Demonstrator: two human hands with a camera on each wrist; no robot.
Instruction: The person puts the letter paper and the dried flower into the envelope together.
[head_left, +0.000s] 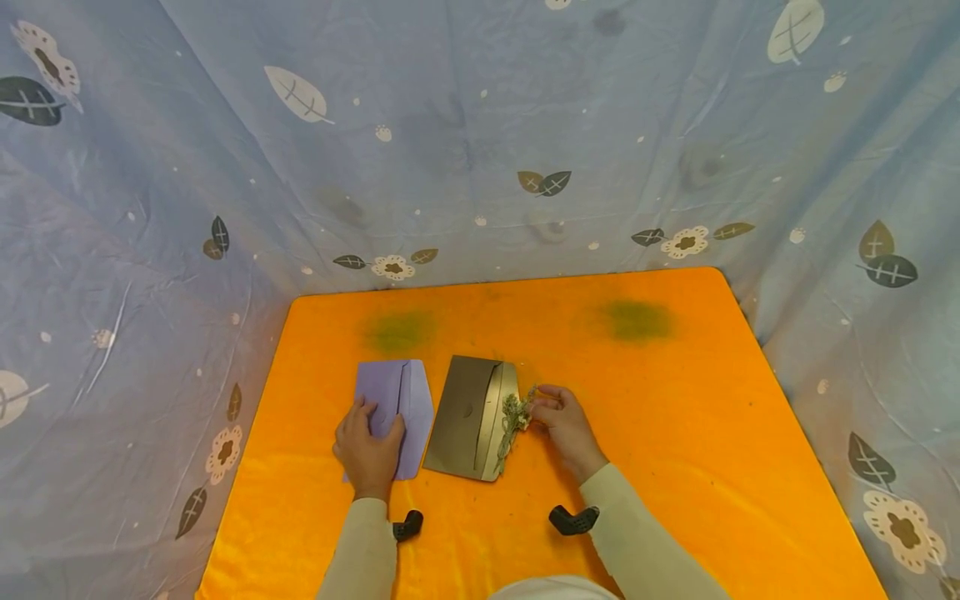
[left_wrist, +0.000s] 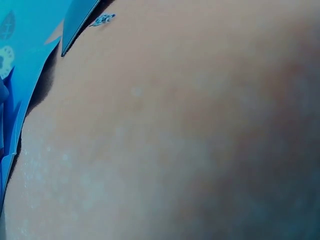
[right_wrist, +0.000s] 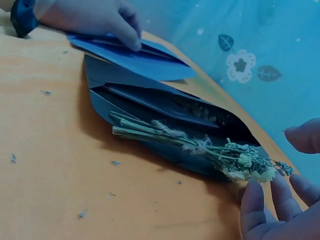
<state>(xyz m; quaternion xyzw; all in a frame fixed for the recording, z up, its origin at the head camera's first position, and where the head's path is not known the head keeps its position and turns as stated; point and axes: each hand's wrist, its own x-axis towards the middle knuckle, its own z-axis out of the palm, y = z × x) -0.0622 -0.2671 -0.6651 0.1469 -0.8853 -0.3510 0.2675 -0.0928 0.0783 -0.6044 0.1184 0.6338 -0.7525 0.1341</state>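
Observation:
My left hand (head_left: 369, 450) rests on a purple envelope (head_left: 384, 383), its thumb near the pocket's edge. To the right of it lies a brown envelope (head_left: 454, 421) with its flap spread out. A small bunch of dried flowers (right_wrist: 200, 145), tied with twine round its stems, lies across that flap. The fingers of my right hand (head_left: 567, 429) touch the flower heads from the right. In the right wrist view, the thumb stands apart from those fingers. The brown envelope's pocket (right_wrist: 170, 107) gapes, and something with pale flecks shows inside.
An orange cloth (head_left: 660, 400) covers the table, with small plant crumbs scattered near the envelopes. Blue curtains (head_left: 465, 150) with leaf and flower prints hang behind and on both sides. A dark strap piece (head_left: 573, 520) sits at each wrist.

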